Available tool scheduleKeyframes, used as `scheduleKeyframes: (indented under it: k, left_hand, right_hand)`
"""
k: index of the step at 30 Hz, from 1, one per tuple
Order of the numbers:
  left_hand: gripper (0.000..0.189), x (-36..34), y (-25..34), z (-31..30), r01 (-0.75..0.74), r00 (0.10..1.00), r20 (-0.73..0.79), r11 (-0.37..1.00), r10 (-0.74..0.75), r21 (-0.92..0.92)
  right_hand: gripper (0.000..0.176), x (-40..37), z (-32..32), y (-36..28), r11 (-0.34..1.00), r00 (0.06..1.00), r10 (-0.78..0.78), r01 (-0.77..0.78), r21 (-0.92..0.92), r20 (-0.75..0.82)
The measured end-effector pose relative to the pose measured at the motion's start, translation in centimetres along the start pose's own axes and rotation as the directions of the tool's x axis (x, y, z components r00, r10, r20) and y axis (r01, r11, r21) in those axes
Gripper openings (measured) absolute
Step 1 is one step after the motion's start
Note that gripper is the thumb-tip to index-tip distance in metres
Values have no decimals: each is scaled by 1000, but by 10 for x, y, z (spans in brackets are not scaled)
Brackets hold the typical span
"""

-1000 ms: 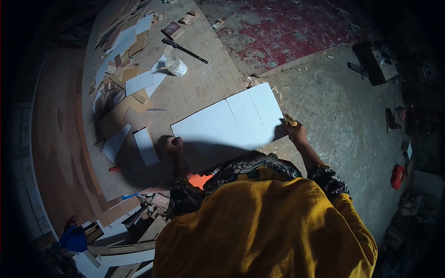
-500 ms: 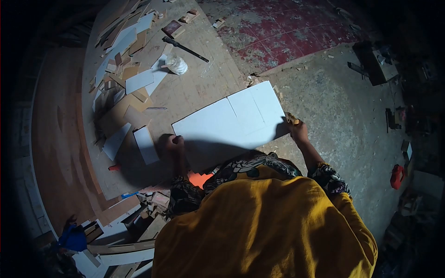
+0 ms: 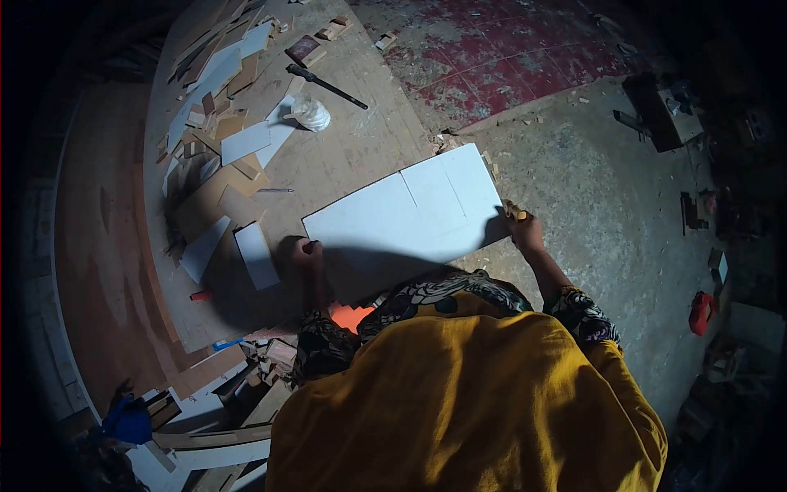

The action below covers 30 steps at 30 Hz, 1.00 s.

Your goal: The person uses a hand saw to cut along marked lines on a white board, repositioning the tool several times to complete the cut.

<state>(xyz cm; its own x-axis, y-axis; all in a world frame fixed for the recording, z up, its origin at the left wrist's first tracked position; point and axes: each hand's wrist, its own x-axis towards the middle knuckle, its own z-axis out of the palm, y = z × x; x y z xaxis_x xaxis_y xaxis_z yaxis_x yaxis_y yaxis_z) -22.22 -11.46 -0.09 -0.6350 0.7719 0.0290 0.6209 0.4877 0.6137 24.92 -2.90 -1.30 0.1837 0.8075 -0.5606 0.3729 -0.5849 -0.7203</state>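
Note:
A white board (image 3: 418, 201) with thin dark lines across its right part lies slanted in front of my body. At its left edge is my left hand (image 3: 307, 256), fingers curled; a dark spot shows between them, too small to identify. My right hand (image 3: 527, 234) is closed at the board's right end, around a small yellow-brown object (image 3: 514, 211) whose kind is unclear. Shadow covers the board's near side.
The worktable (image 3: 361, 156) bears scrap pieces (image 3: 246, 143), a white-wrapped jar (image 3: 311, 115), a long black tool (image 3: 328, 86), a pen (image 3: 275, 191) and a sanding block (image 3: 305, 51). On the right floor lies a red object (image 3: 701, 313); offcuts (image 3: 266, 361) lie below left.

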Motion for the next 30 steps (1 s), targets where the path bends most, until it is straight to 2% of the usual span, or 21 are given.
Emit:
scheduleKeyframes:
  k: [3, 6, 8, 13, 14, 15, 18, 20, 22, 23, 24, 26, 30]
  left_hand:
    - [30, -3, 7, -4, 50, 999, 13, 999, -50, 15]
    - [31, -2, -7, 2, -2, 1000, -28, 1000, 2, -20]
    - [31, -1, -11, 2, 14, 1000, -15, 1000, -14, 11]
    - [36, -11, 10, 10, 16, 999, -38, 997, -14, 72]
    - [41, -15, 13, 19, -175, 969, -150, 974, 196, 144]
    - [46, -18, 19, 28, -346, 884, -242, 908, 400, 236]
    - [53, -28, 60, 51, -487, 869, 16, 850, 494, 203]
    - [56, -36, 109, 60, -569, 813, 227, 815, 536, 112]
    - [57, -39, 135, 84, -689, 696, 297, 724, 653, 24]
    - [59, -39, 154, 90, -727, 656, 348, 684, 670, 54]
    - [61, -39, 167, 99, -739, 641, 389, 668, 661, 83]
    - [62, -33, 181, 121, -781, 600, 371, 620, 709, 79]
    - [60, -26, 202, 139, -696, 648, 469, 717, 600, 45]
  right_hand:
    - [19, 2, 1, 3, 1000, 1000, -23, 23, 17, 4]
    - [17, 2, 1, 3, 1000, 1000, -15, 15, 3, -1]
    - [16, 1, 0, 3, 999, 1000, -17, 17, 35, 4]
    - [15, 6, 2, 9, 999, 1000, -21, 21, 36, 2]
    - [15, 7, 2, 11, 999, 1000, -26, 26, 37, 6]
    - [15, 8, 3, 13, 999, 1000, -26, 26, 37, 7]
    - [15, 8, 3, 15, 998, 1000, -29, 29, 57, -4]
    - [15, 5, 2, 12, 999, 1000, -28, 28, 38, 1]
    - [15, 1, 3, 6, 999, 1000, -22, 23, 43, -11]
    - [15, 0, 2, 4, 999, 1000, -17, 18, 49, -25]
    - [15, 0, 2, 5, 999, 999, -17, 19, 47, -29]
    - [15, 1, 1, 5, 1000, 1000, -21, 21, 8, -16]
    - [15, -2, 2, 4, 1000, 999, -26, 26, 1, -30]
